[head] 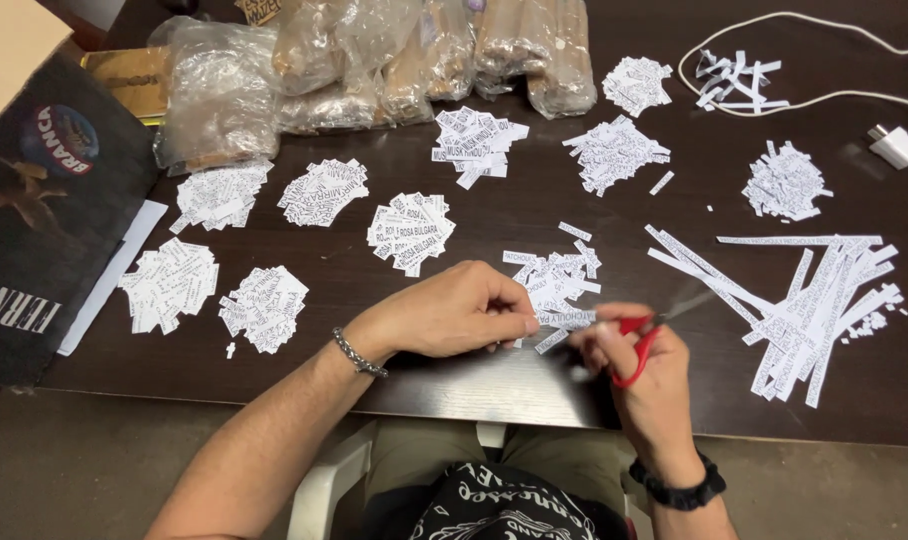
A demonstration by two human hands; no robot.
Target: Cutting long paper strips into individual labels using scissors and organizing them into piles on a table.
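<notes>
The right hand (646, 372) grips red scissors (636, 345) with fingers through the loops, blades pointing far and right; they are blurred, so I cannot tell whether they are open or closed. The left hand (452, 312) is curled knuckles-up at the near edge of the dark table (494, 385), pinching a thin paper strip (566, 322) between thumb and fingertips and feeding its end toward the blades. Just beyond the hands lies a small heap of cut labels (556, 276), and to the right a fan of long uncut strips (809, 300) waits. To do this cut well, it seems best to hold the strip taut and flat close to the blades, keep the scissors square across it, and snip in the blank gaps between the printed words so each label comes away whole. The left fingertips should probably stay just clear of the blades, sliding the strip on by one label at a time. Letting the pieces drop onto the nearby heap keeps them apart from the other sorted piles (411, 230) spread across the left and far side, near the plastic bags (374, 60). A white charger (896, 146) and its cable lie far right, well out of the way, and a dark box (34, 220) stands at the left edge.
</notes>
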